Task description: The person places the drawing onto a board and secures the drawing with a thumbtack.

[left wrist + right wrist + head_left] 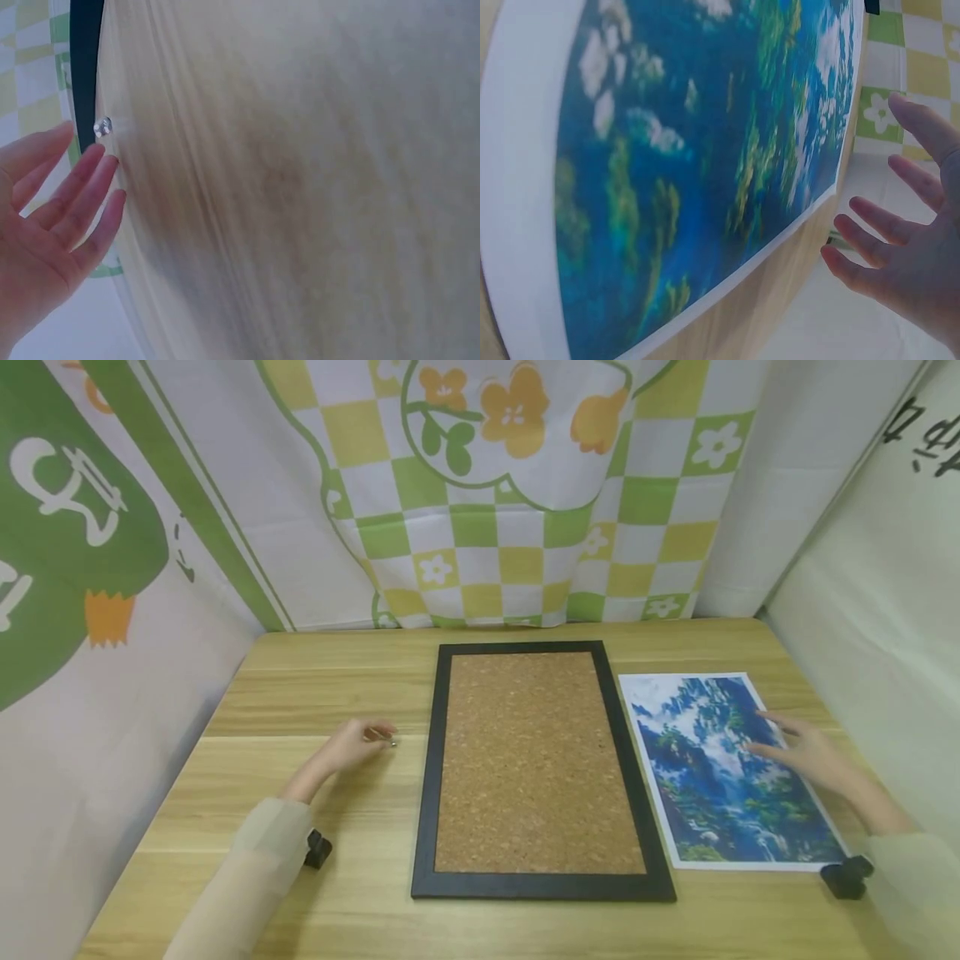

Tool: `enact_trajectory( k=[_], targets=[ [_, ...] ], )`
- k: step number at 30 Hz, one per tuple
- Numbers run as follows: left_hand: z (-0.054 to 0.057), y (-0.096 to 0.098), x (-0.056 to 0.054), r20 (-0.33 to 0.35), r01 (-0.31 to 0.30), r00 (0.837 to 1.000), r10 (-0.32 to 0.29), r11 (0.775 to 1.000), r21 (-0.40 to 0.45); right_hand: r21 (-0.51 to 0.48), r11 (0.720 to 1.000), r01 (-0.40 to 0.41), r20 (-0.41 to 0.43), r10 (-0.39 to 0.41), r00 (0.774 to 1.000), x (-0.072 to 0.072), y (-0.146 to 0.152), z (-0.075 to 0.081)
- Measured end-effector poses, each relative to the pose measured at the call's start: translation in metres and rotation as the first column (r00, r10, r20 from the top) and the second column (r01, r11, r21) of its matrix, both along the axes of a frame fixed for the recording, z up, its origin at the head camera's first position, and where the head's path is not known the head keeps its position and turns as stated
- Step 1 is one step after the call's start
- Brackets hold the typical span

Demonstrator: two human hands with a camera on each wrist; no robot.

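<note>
My left hand [356, 745] is over the table left of a cork board [532, 768] with a black frame. Its fingers are loosely bent and apart, and nothing is between them in the left wrist view. Just beyond the fingertips lies a small cluster of shiny, clear pieces [103, 127] that resemble pushpins. To the right of the board is a printed landscape picture [727, 777] of blue-green mountains and a waterfall, with a white border. My right hand [806, 756] hovers at the picture's right side, fingers spread and holding nothing.
A light wood-grain table [337, 893] carries everything. Behind it hangs a checkered, flower-patterned cloth [480, 560]. Pale fabric walls rise close on the left and right sides. A small black wrist mount [318, 849] sits by the left sleeve.
</note>
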State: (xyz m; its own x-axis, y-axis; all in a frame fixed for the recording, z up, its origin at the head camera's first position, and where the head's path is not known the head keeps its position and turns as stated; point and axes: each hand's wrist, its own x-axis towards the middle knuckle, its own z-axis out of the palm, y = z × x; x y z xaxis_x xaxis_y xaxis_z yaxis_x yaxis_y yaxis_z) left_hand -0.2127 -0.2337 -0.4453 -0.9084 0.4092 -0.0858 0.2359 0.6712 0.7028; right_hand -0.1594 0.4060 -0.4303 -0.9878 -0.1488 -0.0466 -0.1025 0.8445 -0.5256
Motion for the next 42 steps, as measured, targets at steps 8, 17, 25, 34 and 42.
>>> enact_trajectory(
  k=[8,17,25,34,42],
  targets=[
    [-0.003,-0.003,-0.009,0.087,0.063,0.994,-0.071,0.994,0.087,0.019,1.000,0.008,-0.002,-0.008,1.000,-0.003,0.017,-0.001],
    [-0.008,-0.002,-0.018,0.159,0.090,0.982,-0.099,0.994,0.061,0.077,0.997,-0.003,0.080,-0.003,0.997,-0.004,0.025,-0.007],
    [-0.008,-0.002,-0.022,0.159,0.108,0.981,-0.113,0.993,0.039,0.040,0.999,-0.032,0.095,0.028,0.995,-0.003,0.022,-0.014],
    [-0.008,-0.004,-0.026,0.149,0.102,0.983,-0.106,0.994,0.030,0.033,0.999,0.007,0.095,-0.010,0.995,-0.003,0.016,-0.011],
    [-0.009,-0.007,-0.027,0.160,0.071,0.984,-0.072,0.997,0.012,-0.014,1.000,-0.002,0.075,0.003,0.997,-0.002,0.011,-0.010]
  ],
)
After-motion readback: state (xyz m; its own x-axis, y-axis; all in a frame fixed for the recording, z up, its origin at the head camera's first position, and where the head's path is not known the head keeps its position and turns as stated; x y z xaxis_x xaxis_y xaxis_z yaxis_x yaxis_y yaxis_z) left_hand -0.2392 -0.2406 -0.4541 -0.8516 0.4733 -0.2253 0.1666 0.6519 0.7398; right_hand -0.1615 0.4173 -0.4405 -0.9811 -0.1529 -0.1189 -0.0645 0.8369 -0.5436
